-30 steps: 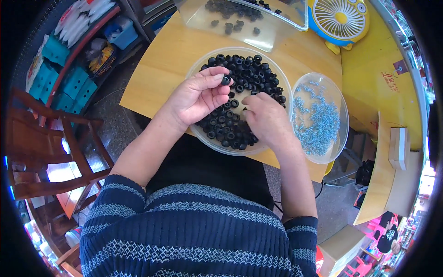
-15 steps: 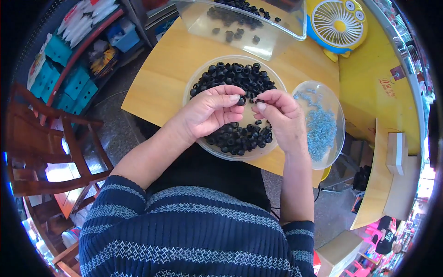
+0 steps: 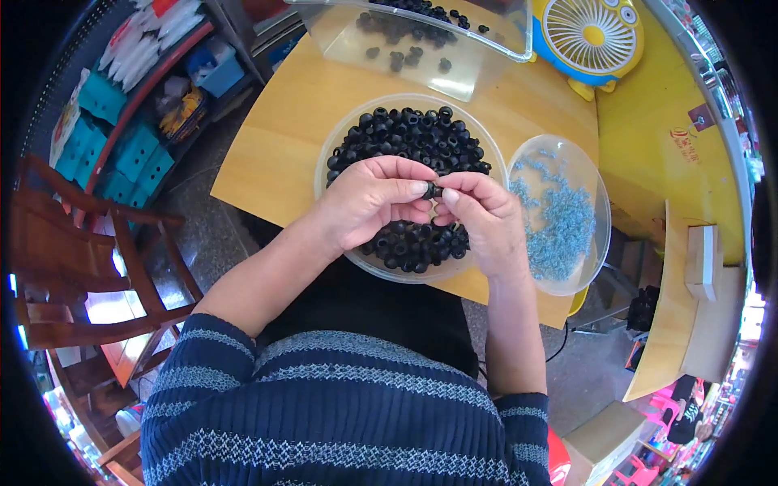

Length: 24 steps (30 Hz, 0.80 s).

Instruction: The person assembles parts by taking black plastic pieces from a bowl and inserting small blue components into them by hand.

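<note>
Over a round clear tub [image 3: 328, 146] of small black plastic parts [image 3: 405, 134], my two hands meet. A rounded black plastic part [image 3: 429, 192] is pinched between the thumb and fingers of my left hand [image 3: 377, 198]. My right hand [image 3: 486, 219] pinches a small black piece [image 3: 438, 192] against its side. Fingertips cover much of both, so how far they fit together cannot be made out. To the right lies a round clear lid or shallow dish [image 3: 601, 223] with many tiny light-blue pieces [image 3: 559, 227].
At the table's far side is a clear rectangular bin [image 3: 478, 81] with more black parts. A yellow and blue fan [image 3: 592, 36] stands at the back right. A wooden chair [image 3: 81, 259] is on the left, beside shelves with teal boxes [image 3: 101, 97]. A cardboard box [image 3: 604, 433] sits low right.
My right hand has moved left toward my left hand. The two black pieces, apart before, now touch. The view has shifted slightly.
</note>
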{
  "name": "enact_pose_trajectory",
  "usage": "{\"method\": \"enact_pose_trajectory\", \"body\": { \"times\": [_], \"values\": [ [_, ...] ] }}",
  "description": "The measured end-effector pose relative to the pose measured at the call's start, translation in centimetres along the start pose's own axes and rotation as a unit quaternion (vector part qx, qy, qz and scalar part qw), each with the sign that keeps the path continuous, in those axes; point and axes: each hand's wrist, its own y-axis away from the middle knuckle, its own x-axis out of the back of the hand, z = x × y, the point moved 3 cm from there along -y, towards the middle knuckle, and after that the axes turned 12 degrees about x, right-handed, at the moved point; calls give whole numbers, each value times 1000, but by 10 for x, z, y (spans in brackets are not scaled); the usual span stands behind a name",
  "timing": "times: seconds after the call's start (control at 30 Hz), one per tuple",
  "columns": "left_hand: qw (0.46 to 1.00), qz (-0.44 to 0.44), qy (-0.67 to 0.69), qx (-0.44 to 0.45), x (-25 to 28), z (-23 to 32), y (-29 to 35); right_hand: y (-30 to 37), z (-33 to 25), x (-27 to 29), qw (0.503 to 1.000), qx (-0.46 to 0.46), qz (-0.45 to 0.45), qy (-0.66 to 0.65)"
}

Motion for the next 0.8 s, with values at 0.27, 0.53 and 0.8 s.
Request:
{"method": "enact_pose_trajectory", "body": {
  "times": [0.27,0.53,0.8],
  "values": [
    [999,10,-41,-14,-10,3,3,2,7,7,997,3,2,-80],
    [999,-16,-15,32,-11,1,6,5,6,6,994,35,-49,-88],
    [998,-45,-27,20,-27,9,26,13,5,-10,962,-6,-164,-216]
  ]
}}
